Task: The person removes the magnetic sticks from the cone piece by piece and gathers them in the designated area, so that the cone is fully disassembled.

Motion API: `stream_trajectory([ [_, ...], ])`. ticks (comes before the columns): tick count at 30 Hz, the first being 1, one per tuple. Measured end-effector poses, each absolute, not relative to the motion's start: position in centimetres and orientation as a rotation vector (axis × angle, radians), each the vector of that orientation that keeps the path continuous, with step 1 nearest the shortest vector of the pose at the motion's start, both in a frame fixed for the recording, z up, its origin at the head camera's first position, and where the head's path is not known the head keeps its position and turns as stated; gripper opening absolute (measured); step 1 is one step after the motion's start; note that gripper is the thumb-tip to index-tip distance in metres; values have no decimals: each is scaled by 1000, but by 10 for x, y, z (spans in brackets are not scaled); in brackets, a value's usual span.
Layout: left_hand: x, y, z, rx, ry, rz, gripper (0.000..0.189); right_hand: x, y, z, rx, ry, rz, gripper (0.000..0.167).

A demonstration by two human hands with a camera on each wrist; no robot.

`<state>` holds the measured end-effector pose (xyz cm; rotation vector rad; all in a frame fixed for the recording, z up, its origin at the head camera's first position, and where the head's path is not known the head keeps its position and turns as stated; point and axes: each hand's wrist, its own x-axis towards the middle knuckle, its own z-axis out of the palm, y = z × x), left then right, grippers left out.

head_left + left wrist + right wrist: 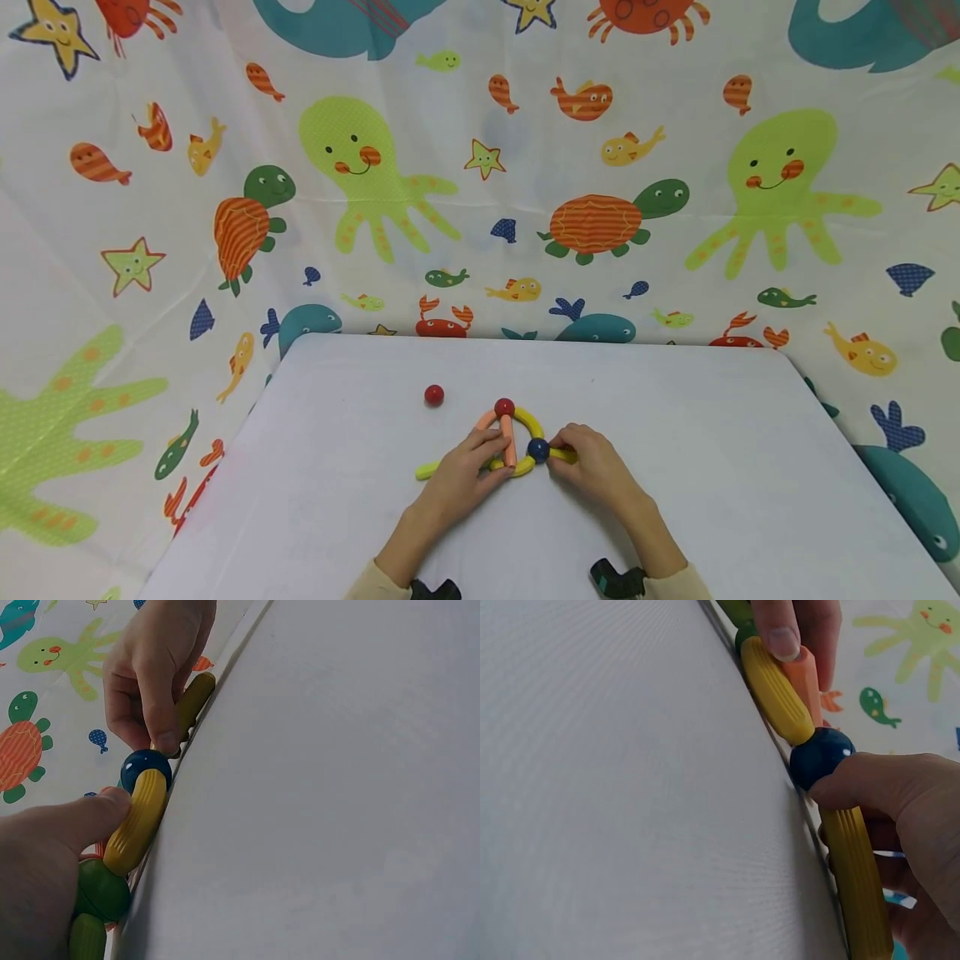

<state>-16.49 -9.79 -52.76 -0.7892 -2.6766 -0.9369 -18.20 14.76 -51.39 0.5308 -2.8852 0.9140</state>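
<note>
Both hands grip: the left (467, 468) a ring of rods (532, 422), the right (597, 468) a yellow rod (858, 885) touching its blue ball (537, 451).

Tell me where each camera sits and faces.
Head: on the head, facing forward and down at the white table; left hand, right hand, forearms show.
Left wrist: on that wrist, facing the construction toy; both hands show.
Right wrist: on that wrist, facing the toy from its other end; both hands show.
Wrist views share a blue ball and curved yellow rod.
</note>
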Motion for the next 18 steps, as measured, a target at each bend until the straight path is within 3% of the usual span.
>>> stream_trajectory([
  [18, -163, -97, -525, -769, -2723, -948, 49, -185, 155, -515, 449, -2922, 837, 15],
])
